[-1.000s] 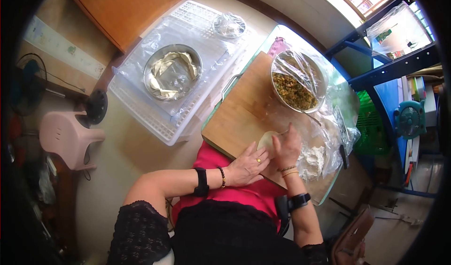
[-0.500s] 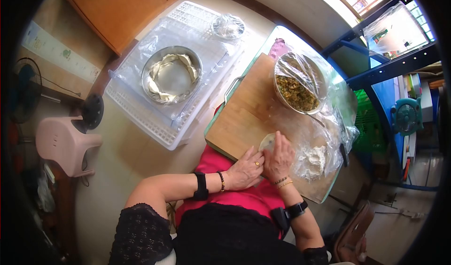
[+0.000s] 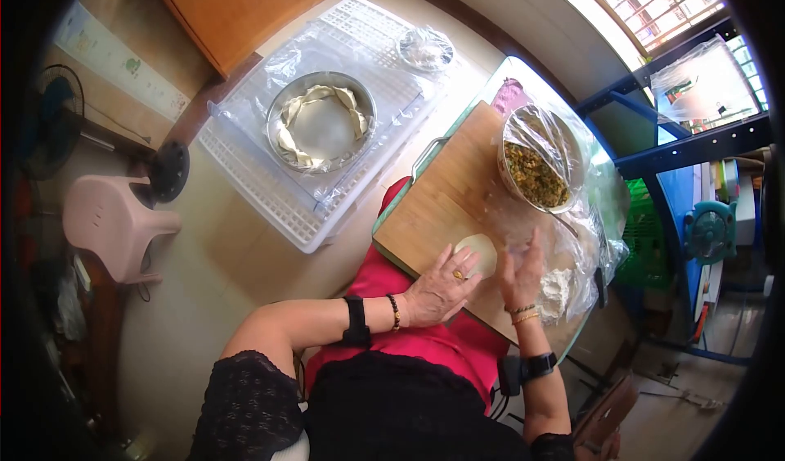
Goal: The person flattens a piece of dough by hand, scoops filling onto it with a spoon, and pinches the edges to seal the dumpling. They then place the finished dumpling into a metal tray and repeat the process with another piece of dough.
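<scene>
The left hand (image 3: 441,287) lies flat on the wooden board (image 3: 437,203), fingers spread and loose, holding nothing; its fingertips touch the near edge of a small round dough wrapper (image 3: 479,250) that lies flat on the board just ahead of them. The right hand (image 3: 522,271) is raised just to the right of the wrapper, fingers apart and relaxed, clamped on nothing, and whether it touches the dough edge cannot be told. Just beyond the right hand, on its far side, sits a loose heap of white flour (image 3: 558,287) on clear plastic film, and further ahead of both hands a metal bowl of chopped filling (image 3: 537,172) stands on the board, partly draped in film. Well off to the left of the hands, a white slatted tray (image 3: 270,191) wrapped in plastic carries a round metal pan (image 3: 320,123) with folded dumplings (image 3: 288,142) ranged around its rim and its middle bare; a small covered dish (image 3: 426,49) sits at the tray's far corner. Judging by this, the work looks partly done: a ring of pieces is already made and set in the pan, the wrapper under the hands is pressed out but carries no filling, and plenty of filling remains in the bowl.
</scene>
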`<state>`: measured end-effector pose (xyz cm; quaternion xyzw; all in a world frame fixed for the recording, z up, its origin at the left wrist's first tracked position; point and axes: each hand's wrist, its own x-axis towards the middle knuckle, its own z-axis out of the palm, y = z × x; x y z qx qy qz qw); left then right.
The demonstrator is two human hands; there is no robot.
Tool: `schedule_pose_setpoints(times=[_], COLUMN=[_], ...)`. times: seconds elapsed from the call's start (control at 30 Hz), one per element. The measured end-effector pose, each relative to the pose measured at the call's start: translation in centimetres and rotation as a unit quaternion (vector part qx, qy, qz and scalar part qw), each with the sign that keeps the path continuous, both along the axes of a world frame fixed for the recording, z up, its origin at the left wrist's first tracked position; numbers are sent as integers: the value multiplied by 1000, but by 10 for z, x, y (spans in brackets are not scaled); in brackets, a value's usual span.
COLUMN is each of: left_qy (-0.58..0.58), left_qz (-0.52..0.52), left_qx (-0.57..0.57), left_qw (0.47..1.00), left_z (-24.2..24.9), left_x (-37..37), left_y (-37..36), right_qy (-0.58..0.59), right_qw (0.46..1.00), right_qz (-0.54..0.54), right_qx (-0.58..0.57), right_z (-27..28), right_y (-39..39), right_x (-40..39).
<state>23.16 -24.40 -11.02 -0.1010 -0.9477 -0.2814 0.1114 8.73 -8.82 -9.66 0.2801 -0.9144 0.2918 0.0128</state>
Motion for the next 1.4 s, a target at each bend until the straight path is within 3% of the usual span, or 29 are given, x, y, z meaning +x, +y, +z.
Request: schedule_pose_setpoints(times=[0.03, 0.07, 0.13, 0.17, 0.2, 0.27, 0.33, 0.43, 0.57, 0.67, 0.73, 0.77, 0.8, 0.87, 0.93, 1.13, 1.27, 1.33, 1.4], left_qy=[-14, -29, -45, -54, -60, -75, -87, -99, -56, -17, -14, -76, -139, -112, -43, -76, -17, -55, -97], left_qz=[4, 8, 8, 8, 7, 1, 3, 47, -13, -73, -104, -151, -197, -194, -161, -133, -103, -107, -109], left_qx=[-2, -5, -4, -10, -18, -22, -25, -39, -38, -32, -34, -28, -21, -42, -42, -19, -1, -14, -27], left_qw=[1000, 1000, 999, 998, 998, 997, 996, 993, 998, 997, 994, 985, 970, 974, 985, 988, 995, 993, 989], left_z=[0, 0, 0, 0, 1, 8, 14, 18, 3, 1, 6, 11, 12, 9, 7, 10, 14, 15, 12], left_x=[1, 2, 1, 1, 0, -7, -16, -26, -34, -32, -32, -30, -28, -21, -17, -24, -20, -19, -17], left_y=[-3, -5, -6, -7, -8, -8, -7, -1, 19, 40, 45, 44, 41, 37, 36, 35, 31, 27, 23], right_qy=[85, 82, 147, 149, 147, -10, 20, -92, -101, -69, 15, 38, 34, 91, 92, -19, -39, 75, 66], right_qw=[995, 995, 977, 981, 982, 999, 999, 982, 983, 994, 999, 996, 997, 989, 989, 995, 995, 994, 992], right_qz=[53, 50, 70, 47, 45, -41, -40, -119, -111, -37, 50, 67, 65, 20, -10, -94, -42, 67, 81], right_qx=[17, 15, 136, 116, 112, 27, -21, -117, -106, -75, 5, 40, 37, 110, 113, -20, -77, 35, 72], right_z=[0, -4, -13, -19, -22, -24, -34, -30, -17, 6, 9, 5, 0, -6, -10, -23, -5, 4, -3], right_y=[-5, -8, -10, -10, -9, -2, 8, 23, 51, 55, 50, 46, 41, 35, 32, 50, 40, 26, 20], right_x=[10, 20, 37, 29, 19, -3, -14, -15, -11, 5, 17, 25, 30, 37, 21, -21, 6, 22, 26])
